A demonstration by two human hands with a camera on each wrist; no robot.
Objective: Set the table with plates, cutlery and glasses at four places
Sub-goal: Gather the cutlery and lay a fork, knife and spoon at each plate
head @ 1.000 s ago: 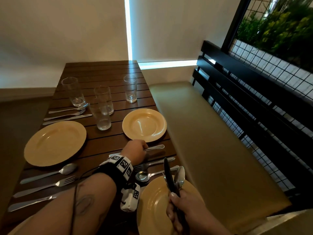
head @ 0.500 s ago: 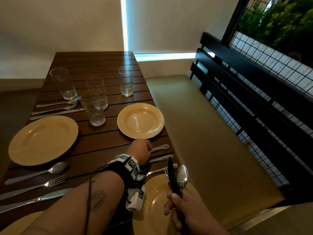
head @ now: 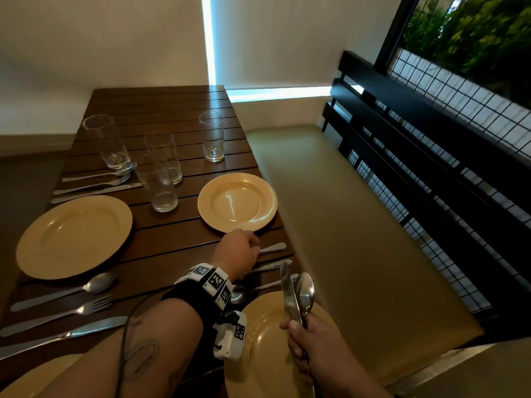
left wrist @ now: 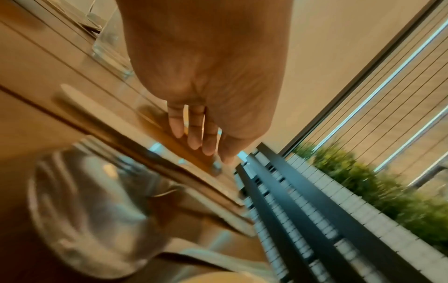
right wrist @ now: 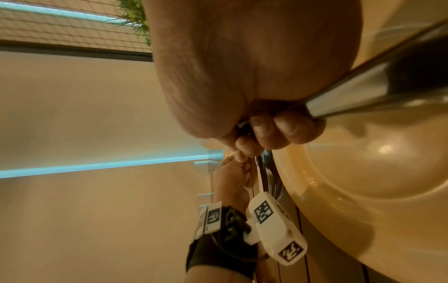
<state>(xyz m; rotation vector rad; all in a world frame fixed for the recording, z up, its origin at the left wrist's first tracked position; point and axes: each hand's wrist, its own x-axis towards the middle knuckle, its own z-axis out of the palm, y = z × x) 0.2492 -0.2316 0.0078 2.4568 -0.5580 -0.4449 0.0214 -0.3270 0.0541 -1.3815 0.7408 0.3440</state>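
left hand low on surface, fingers straight, close together, touching knife handle just below far-right plate. right hand fingers clamped round upright knife and spoon above near plate.

Left hand hides knife blade; near plate cut off by bottom edge.
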